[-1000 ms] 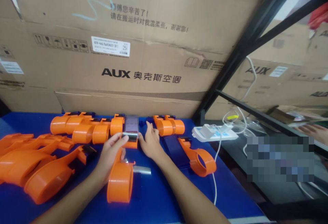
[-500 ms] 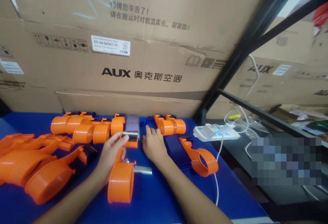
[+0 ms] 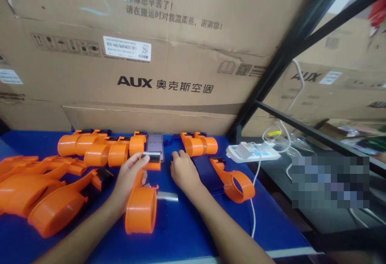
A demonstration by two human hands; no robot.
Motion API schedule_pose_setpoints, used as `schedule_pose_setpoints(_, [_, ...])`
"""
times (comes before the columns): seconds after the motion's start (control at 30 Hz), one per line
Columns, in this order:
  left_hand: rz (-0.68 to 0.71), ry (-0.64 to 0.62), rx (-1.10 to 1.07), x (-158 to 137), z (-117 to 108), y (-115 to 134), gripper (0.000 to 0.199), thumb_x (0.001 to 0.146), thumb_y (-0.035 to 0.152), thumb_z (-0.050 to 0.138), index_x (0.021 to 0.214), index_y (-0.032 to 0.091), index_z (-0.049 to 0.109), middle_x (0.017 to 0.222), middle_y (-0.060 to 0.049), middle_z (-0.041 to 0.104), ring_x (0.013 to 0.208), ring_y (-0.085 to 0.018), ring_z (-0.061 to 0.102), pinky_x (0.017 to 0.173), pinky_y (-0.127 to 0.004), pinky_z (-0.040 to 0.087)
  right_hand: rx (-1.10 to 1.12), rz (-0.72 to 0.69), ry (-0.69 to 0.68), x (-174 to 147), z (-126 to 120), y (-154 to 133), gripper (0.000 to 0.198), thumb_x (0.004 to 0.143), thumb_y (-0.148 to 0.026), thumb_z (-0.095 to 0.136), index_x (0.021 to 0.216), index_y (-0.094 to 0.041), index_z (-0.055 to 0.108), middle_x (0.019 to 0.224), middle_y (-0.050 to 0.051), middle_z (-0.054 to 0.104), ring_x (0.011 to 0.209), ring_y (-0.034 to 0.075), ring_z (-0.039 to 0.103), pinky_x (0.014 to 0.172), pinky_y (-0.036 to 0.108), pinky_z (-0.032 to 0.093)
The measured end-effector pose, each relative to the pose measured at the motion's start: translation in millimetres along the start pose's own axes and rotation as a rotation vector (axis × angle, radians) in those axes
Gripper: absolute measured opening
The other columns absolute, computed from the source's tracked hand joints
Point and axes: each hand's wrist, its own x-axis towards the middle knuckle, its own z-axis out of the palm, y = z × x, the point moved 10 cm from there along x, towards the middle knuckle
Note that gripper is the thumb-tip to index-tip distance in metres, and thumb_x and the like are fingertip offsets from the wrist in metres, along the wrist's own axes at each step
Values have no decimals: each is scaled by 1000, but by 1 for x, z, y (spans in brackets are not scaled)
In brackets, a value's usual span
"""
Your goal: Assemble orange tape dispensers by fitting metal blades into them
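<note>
My left hand [image 3: 132, 175] is closed round the handle of an orange plastic tape dispenser [image 3: 140, 209], its thumb against a shiny metal strip [image 3: 152, 157] at the head. The dispenser's ring hangs toward me. A flat silver metal piece [image 3: 168, 196] shows beside that ring. To the right, my right hand [image 3: 185, 171] rests low over the blue table, fingers curled down and together; its fingertips are hidden, so what they pinch cannot be made out. Close beside it lie a dark blue flat piece [image 3: 208, 173] and another orange dispenser [image 3: 239, 185].
Several orange dispensers [image 3: 96, 154] stand at the back left, and more bodies [image 3: 30, 183] lie at the left. A phone [image 3: 155, 143] leans at the back. At the right are a white power strip [image 3: 253, 153] with cables and a black frame [image 3: 271, 83]. Cardboard [image 3: 165, 67] walls the rear.
The camera view has shifted slightly. My right hand's fingers have curled in more and drawn a little toward the dark blue piece. The left hand keeps its hold on the dispenser.
</note>
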Motion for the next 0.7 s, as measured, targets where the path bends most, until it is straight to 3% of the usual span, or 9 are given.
schedule_pose_setpoints(0.13, [25, 16, -1, -1, -2, 4, 39, 79, 54, 78, 87, 21, 59, 45, 5, 53, 38, -9, 45, 41, -17, 36, 38, 24, -15, -2, -4, 4, 23, 92, -10, 53, 113, -13, 62, 109, 15, 64, 97, 27, 60, 86, 35, 44])
schedule_pose_setpoints(0.27, [-46, -9, -41, 5, -3, -7, 40, 82, 57, 74, 92, 20, 61, 48, 2, 58, 39, -13, 51, 44, -22, 43, 84, 56, -20, -3, -10, 8, 23, 92, -12, 52, 113, -14, 62, 108, 15, 64, 97, 27, 61, 81, 33, 45])
schedule_pose_setpoints(0.47, [-91, -40, -83, 8, 0, -15, 44, 80, 61, 74, 92, 21, 58, 49, 2, 57, 41, -15, 51, 43, -24, 44, 207, 15, 85, -4, -28, 11, 29, 89, -6, 50, 114, -15, 63, 103, 13, 67, 99, 27, 61, 85, 34, 45])
schedule_pose_setpoints(0.57, [-85, -51, -77, 3, 3, -11, 43, 83, 61, 71, 88, 21, 56, 46, 5, 52, 38, -12, 45, 41, -21, 39, 478, -17, 179, -5, -40, 14, 29, 86, -5, 48, 106, -19, 64, 101, 9, 68, 98, 25, 62, 84, 34, 47])
schedule_pose_setpoints(0.7, [-33, -18, -92, -3, 2, -2, 41, 84, 56, 75, 85, 21, 54, 47, 6, 49, 40, -7, 39, 42, -17, 33, 1130, -27, 176, -2, -39, 16, 27, 85, -11, 43, 100, -22, 63, 93, 2, 64, 74, 15, 59, 68, 27, 50])
